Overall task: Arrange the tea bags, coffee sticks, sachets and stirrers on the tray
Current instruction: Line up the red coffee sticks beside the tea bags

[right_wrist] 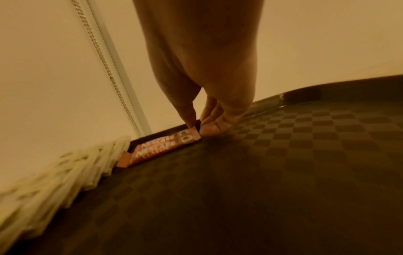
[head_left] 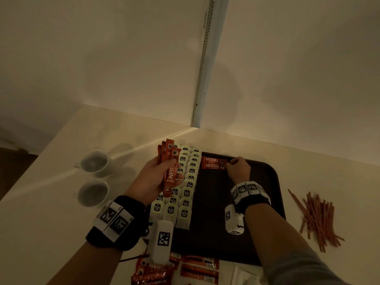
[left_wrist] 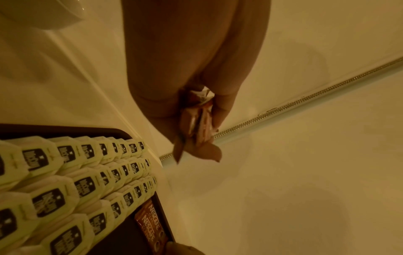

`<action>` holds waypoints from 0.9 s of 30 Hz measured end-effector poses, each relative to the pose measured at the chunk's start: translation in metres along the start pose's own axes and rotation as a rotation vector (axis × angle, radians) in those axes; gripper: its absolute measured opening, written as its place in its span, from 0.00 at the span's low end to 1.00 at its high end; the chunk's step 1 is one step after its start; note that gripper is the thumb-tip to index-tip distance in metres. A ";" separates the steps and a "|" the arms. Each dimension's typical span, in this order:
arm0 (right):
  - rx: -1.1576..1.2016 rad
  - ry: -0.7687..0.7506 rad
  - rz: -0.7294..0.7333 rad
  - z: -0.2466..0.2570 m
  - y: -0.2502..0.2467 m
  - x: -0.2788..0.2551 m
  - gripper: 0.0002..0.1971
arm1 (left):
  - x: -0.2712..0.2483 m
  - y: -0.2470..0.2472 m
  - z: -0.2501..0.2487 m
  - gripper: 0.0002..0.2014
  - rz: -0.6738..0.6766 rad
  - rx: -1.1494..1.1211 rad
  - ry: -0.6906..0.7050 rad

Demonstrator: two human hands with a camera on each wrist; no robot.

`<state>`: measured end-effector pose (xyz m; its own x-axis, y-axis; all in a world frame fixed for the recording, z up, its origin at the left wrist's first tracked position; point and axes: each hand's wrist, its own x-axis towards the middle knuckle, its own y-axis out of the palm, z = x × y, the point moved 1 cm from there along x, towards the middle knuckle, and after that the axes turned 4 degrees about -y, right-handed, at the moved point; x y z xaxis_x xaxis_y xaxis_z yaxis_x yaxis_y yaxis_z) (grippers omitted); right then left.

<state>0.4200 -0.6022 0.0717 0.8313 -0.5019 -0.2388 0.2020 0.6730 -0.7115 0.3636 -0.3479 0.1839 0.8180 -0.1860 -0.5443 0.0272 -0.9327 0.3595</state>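
A dark tray [head_left: 267,182] lies on the pale counter. Three rows of pale green tea bags [head_left: 186,182] fill its left part; they show also in the left wrist view [left_wrist: 65,181]. Two red coffee sticks [head_left: 213,163] lie side by side at the tray's far edge. My right hand [head_left: 236,167] touches their right ends with its fingertips [right_wrist: 191,124], the fingers bent down onto the sticks [right_wrist: 165,146]. My left hand [head_left: 156,177] hovers over the tea bags and grips a bunch of red coffee sticks [head_left: 169,165], seen end-on in the left wrist view [left_wrist: 198,119].
Two white cups [head_left: 94,163] stand left of the tray. A heap of reddish stirrers [head_left: 318,217] lies on the counter to the right. More red coffee sticks [head_left: 185,266] and a white sachet [head_left: 244,274] lie near the front edge. A wall corner rises behind.
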 end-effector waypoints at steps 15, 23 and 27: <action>0.651 -0.450 0.414 0.092 -0.042 -0.110 0.03 | -0.008 0.005 -0.012 0.08 -0.058 0.495 0.261; 0.745 -0.466 0.373 0.099 -0.036 -0.133 0.08 | -0.016 0.010 -0.016 0.04 -0.154 0.488 0.433; 0.747 -0.410 0.376 0.096 -0.046 -0.130 0.05 | -0.020 0.007 -0.016 0.03 -0.198 0.446 0.438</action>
<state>0.3528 -0.5156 0.1990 0.9989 -0.0443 -0.0142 0.0444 0.9990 0.0088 0.3572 -0.3460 0.2096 0.9829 0.0576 -0.1746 0.0377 -0.9926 -0.1155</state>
